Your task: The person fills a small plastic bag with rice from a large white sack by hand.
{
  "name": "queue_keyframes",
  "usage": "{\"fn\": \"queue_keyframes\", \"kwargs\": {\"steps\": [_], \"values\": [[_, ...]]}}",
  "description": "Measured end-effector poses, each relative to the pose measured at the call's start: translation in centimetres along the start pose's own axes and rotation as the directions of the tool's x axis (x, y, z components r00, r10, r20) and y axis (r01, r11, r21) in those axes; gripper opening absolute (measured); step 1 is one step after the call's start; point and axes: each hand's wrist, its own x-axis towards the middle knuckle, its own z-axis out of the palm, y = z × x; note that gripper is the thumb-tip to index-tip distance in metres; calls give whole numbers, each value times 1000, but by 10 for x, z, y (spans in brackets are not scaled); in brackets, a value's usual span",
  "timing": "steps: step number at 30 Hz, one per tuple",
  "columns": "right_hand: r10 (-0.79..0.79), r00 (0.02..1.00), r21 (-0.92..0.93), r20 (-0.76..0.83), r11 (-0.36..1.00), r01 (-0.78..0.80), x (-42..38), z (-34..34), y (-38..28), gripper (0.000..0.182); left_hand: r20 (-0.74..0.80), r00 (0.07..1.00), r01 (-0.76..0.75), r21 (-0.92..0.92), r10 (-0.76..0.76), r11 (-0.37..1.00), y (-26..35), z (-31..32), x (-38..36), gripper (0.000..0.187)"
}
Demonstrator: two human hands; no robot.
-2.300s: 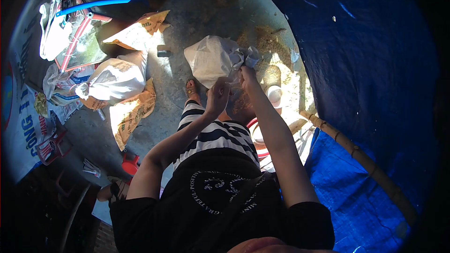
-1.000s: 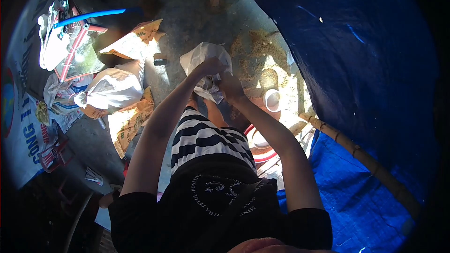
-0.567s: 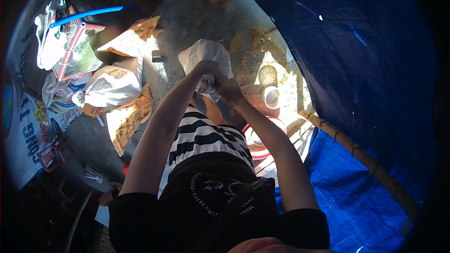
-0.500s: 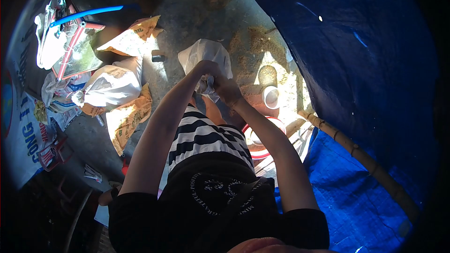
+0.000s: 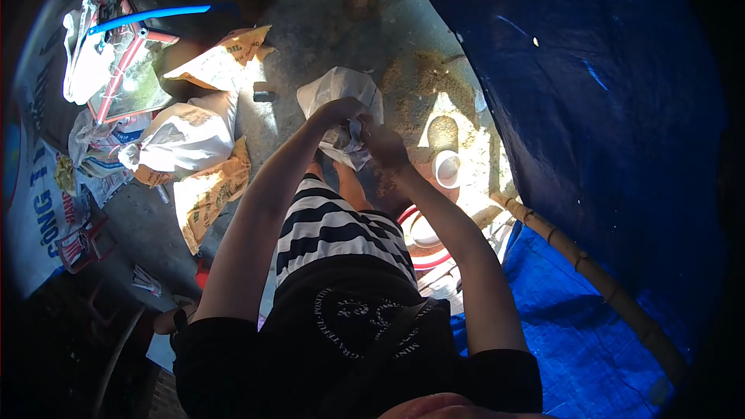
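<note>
A white sack (image 5: 320, 94) stands on the floor in front of my bare feet, its upper part bunched beneath my hands. My left hand (image 5: 341, 112) is closed on the gathered material from above. Just to its right and a little nearer to me, my right hand (image 5: 386, 145) has its fingers curled around the same bunch. A pale fold or strip (image 5: 355, 129) shows between the two fists. A loose white flap of the sack hangs below them, near my legs. The fingertips are hidden in shadow.
Left lie a tied white sack (image 5: 188, 140), brown paper sacks (image 5: 221, 58) and a red-framed panel (image 5: 128, 70) with a blue tube (image 5: 151, 17). On the right are a white container (image 5: 447, 169), a red-rimmed basin (image 5: 431, 261), scattered grain (image 5: 415, 93), a bamboo pole (image 5: 578, 257) and blue tarp (image 5: 574, 326).
My hands have drawn slightly apart, and more of the pale strip shows between them. My right hand has shifted a little to the right. The camera view has moved slightly.
</note>
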Motion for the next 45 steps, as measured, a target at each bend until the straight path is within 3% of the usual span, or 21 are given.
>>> {"fn": "queue_keyframes", "kwargs": {"steps": [1, 3, 7, 9, 10, 12, 13, 14, 15, 18, 21, 25, 27, 31, 33, 34, 36, 40, 42, 43, 45], "values": [[-1, 1000, -5, -4, 1000, 1, -2, -1, 0, 23, -2, 1000, -6, 3, 6, 1000, -3, -3, 3, 18], [270, 960, 231, -73, 941, -247, -11, 1, -3, 26, 139, 985, 36, -749, 104, 662, -30, -11, 14, 16], [618, 786, 403, 9, 717, -569, -24, 26, -13, 20, -86, 983, -168, -780, 163, 603, -75, -17, 26, 17], [566, 824, 415, -17, 754, -509, -27, 35, -10, 13, -104, 971, -15, -924, -213, 382, -85, -15, 23, 18], [566, 824, 418, -13, 752, -510, -27, 42, -10, 13, -103, 970, -12, -925, -219, 381, -86, -10, 19, 18], [679, 643, 571, 355, 387, -724, -22, 58, -7, 21, -80, 965, -54, -993, -251, 106, -87, 1, 11, 18], [677, 642, 570, 360, 385, -726, -21, 59, -3, 21, -78, 964, -53, -993, -256, 104, -91, 2, 9, 18], [582, 490, 703, 650, -215, -677, -20, 58, 5, 21, -47, 985, -27, -992, -167, 120, -94, 2, 8, 18], [313, 427, 498, 848, -747, -441, -19, 59, 10, 20, -12, 997, -1, -990, -77, 139, -97, 3, 8, 18], [292, 330, 382, 898, -890, -250, -4, 57, 2, 25, -215, 926, -197, -976, -309, 89, -99, 15, 22, 21], [286, 298, 330, 910, -938, -108, 3, 96, 18, 11, -308, 852, -280, -951, -424, 131, -83, 17, 10, 22], [257, 316, 282, 913, -959, -36, 19, 59, 4, 15, -384, 848, -336, -922, -364, 191, -81, 11, -2, 22], [208, 417, 292, 885, -945, -149, 8, 98, 25, 21, -321, 824, -303, -946, -467, 116, -82, 3, 2, 22], [215, 317, 267, 924, -955, -128, 0, 106, 42, 22, -201, 873, -263, -961, -444, -84, -73, 9, -8, 20], [269, 248, 313, 931, -937, -158, 6, 74, 35, 10, -574, 815, -496, -758, -73, 423, -87, 26, -3, 17], [272, 247, 316, 930, -935, -161, 1, 70, 35, 10, -575, 815, -499, -758, -72, 419, -104, 24, 12, 17], [339, 311, 401, 888, -902, -161, -13, 61, 35, 18, -357, 885, -225, -890, 298, -397, -143, 13, 42, 16], [347, 384, 405, 856, -911, -77, -25, 50, 27, 26, -372, 926, -347, -904, 62, -250, -112, 29, -9, 24], [294, 430, 378, 853, -918, -121, -40, 76, 29, 22, -281, 918, -322, -940, -281, -110, -109, 45, -40, 20], [298, 429, 379, 853, -918, -115, -42, 78, 23, 22, -264, 918, -307, -945, -296, -112, -122, 54, -44, 19], [386, 358, 508, 850, -781, -362, -47, 83, 0, 19, -181, 915, -229, -969, -361, -95, -129, 73, -57, 19]]}}
